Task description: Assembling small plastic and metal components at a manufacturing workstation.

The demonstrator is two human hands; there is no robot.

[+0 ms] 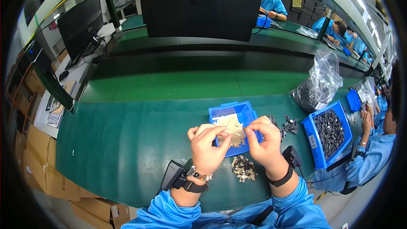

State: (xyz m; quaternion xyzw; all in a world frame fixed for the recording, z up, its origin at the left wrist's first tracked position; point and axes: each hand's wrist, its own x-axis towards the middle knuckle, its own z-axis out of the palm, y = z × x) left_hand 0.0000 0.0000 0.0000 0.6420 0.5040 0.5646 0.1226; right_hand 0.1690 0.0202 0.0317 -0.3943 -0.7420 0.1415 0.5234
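A long green workbench (127, 144) runs across the middle of the frame in a factory hall, with dark monitors standing along its far edge at the top and cardboard boxes stacked at the lower left. Just right of centre sits a small blue tray (243, 112) holding pale beige flat pieces (231, 125). In front of it, in the lower middle, the left hand (206, 146) and the right hand (263, 142) are raised close together, fingertips pinched shut toward each other; something tiny seems to be caught between them, but it is too small to tell what. Below the hands, a little heap of mixed tan and dark parts (243, 168) lies on the bench. To the right of the tray a few loose black parts (289, 125) are scattered, then a larger blue bin (313, 142) full of black pieces, and behind it a clear plastic bag (322, 82) of more. A co-worker in blue sits at the right edge.
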